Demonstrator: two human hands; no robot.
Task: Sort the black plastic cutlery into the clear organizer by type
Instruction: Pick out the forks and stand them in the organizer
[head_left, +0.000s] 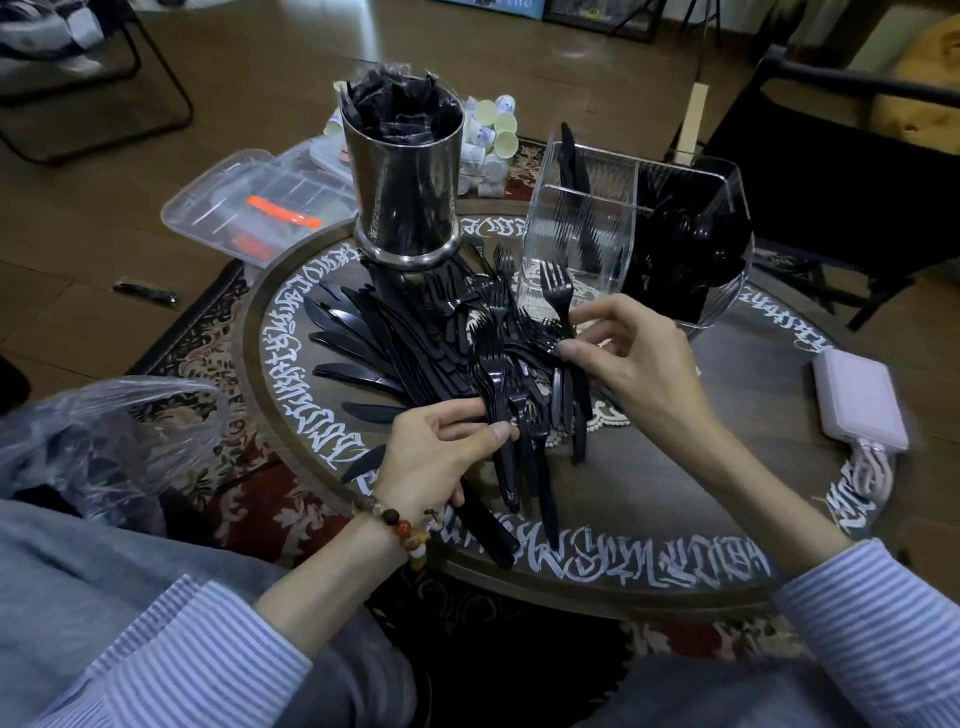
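Note:
A heap of black plastic cutlery (415, 348), knives to the left and forks in the middle, lies on the round table (649, 493). My left hand (441, 457) grips a bundle of forks (509, 415) by their handles near the front. My right hand (623, 353) pinches a single black fork (558, 293), tines up, just in front of the clear organizer (582, 228). The organizer's right compartment holds many black spoons (696, 244); a back compartment holds a few knives (571, 156); the front left compartment looks empty.
A tall metal canister (410, 176) stuffed with black wrappers stands at the table's back left. A pink power bank (862, 405) with cable lies on the right. A clear bag (104, 431) sits left, a lidded plastic box (249, 202) and small cups (493, 135) behind.

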